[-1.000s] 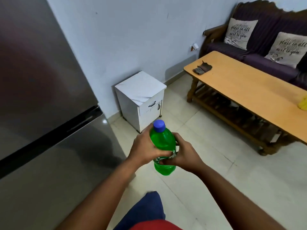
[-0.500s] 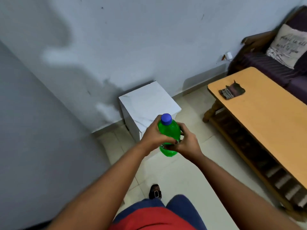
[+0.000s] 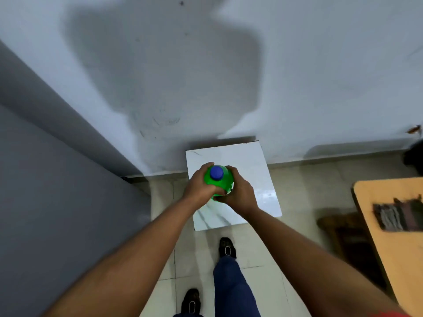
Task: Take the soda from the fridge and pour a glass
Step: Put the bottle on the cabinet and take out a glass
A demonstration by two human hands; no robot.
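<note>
Taking the small white cabinet (image 3: 231, 186) as the landmark: to its left stands a grey panel (image 3: 57, 202), most likely the side of the fridge, whose front was in view a second ago and is now out of it. The person has turned and stepped up, so the cabinet, which was ahead on the floor, lies now directly under the hands. Over its top the left hand (image 3: 199, 187) and the right hand (image 3: 240, 194) are both wrapped around the green soda bottle (image 3: 219, 183) — fingers pressed to its sides, as before. The bottle is upright, its blue cap (image 3: 216, 173) on; whether its base touches the cabinet top I cannot tell. To the right of the cabinet, well apart, is the corner of the wooden table (image 3: 389, 225) with a dark cloth (image 3: 398, 217). No glass is in view — in my judgement the fetching is done, and the pouring is not yet begun.
</note>
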